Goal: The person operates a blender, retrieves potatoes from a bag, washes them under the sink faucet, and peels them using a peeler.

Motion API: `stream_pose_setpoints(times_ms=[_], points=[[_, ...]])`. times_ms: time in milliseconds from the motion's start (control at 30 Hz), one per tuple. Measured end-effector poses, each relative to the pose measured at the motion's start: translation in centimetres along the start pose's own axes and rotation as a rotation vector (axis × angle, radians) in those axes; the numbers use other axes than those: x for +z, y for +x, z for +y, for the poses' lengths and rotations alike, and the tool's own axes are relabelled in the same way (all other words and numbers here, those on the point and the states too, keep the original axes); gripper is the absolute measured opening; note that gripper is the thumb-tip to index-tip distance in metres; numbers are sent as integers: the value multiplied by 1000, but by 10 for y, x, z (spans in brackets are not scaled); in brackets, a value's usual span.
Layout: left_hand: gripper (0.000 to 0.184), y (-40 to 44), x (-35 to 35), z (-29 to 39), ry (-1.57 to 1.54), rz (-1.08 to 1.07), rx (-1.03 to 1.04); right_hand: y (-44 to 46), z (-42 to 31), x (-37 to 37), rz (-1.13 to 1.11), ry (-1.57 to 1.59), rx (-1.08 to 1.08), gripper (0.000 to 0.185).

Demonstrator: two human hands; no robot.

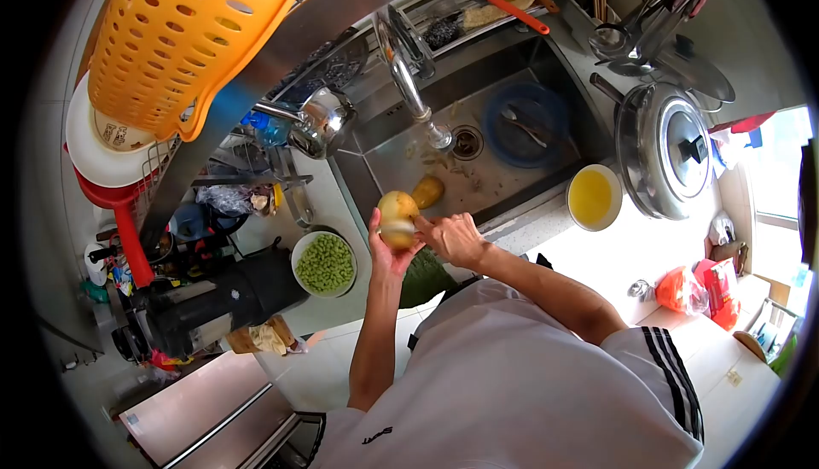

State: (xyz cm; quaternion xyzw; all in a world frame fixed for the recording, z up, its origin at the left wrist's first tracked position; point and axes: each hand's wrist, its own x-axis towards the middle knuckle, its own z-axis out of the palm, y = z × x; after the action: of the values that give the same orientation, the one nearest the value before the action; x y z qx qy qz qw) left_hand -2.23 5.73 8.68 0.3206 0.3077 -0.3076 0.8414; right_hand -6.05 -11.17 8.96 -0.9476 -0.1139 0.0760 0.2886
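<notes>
Potato (pixel 397 204) in left hand (pixel 386 256) looks rounded, yellow (browner in patches).

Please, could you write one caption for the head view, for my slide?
Left hand holding a potato at the sink, right hand close against it, bowl of green pieces on the counter.

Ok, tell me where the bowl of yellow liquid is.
In the head view, the bowl sits on the right, beside the near right corner of the sink and just left of the lidded pan.
</notes>
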Motion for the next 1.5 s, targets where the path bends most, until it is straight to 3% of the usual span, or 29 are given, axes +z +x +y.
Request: stream_pose_setpoints(times_ms=[33,100,133,167,233,367,433,533,567,600,633,733,833,933,1033,1100,1167,1267,1300,1367,1500], points=[[64,-4,2,1,45,46,20,2,15,13,-51,-99,46,19],[64,-14,-8,-5,1,-101,-60,13,57,15,-162,-211,196,13],[64,-18,-12,-4,-15,-173,-98,6,81,25,-71,-266,237,20],[64,-21,-10,-4,-42,-146,-95,7,93,20,-173,-262,244,25],[63,-15,1,-7,-110,-113,-79,1,98,21,-28,-130,303,25],[61,-6,4,-5,-293,-114,-99,-2,37,-22,67,198,222,21],[60,-7,-2,-3,-168,-92,-36,-6,2,-30,54,135,173,20],[58,-4,-14,1,-35,-247,-70,1,20,-3,22,52,100,18],[57,-6,-18,2,0,-325,-101,3,39,6,211,-141,71,20],[56,-12,-12,2,-47,-324,-116,6,66,11,30,-113,146,20],[56,-16,-5,3,-70,-266,-112,8,80,14,-148,-77,227,22],[58,-5,5,-1,-168,-129,-65,0,52,-17,27,1,300,26],[59,1,6,0,-171,-117,-85,-6,17,-5,167,36,157,20],[55,4,-5,-3,41,-58,1,-2,-8,-17,109,118,100,22],[55,0,-5,-3,150,-32,45,9,27,-7,87,27,110,21],[54,-7,2,-3,180,-30,49,12,64,-2,-220,-93,149,17],[55,-6,9,2,72,-101,-2,7,81,0,-145,-128,246,20],[57,1,0,5,-87,-172,-59,-1,50,1,-34,-13,207,27],[56,2,2,5,-51,-101,-34,-8,21,-26,127,79,125,30],[54,3,8,2,23,44,15,-10,-8,-24,-1,132,90,26],[54,9,-4,-1,-53,82,-17,-4,-7,-10,141,123,-18,23]])
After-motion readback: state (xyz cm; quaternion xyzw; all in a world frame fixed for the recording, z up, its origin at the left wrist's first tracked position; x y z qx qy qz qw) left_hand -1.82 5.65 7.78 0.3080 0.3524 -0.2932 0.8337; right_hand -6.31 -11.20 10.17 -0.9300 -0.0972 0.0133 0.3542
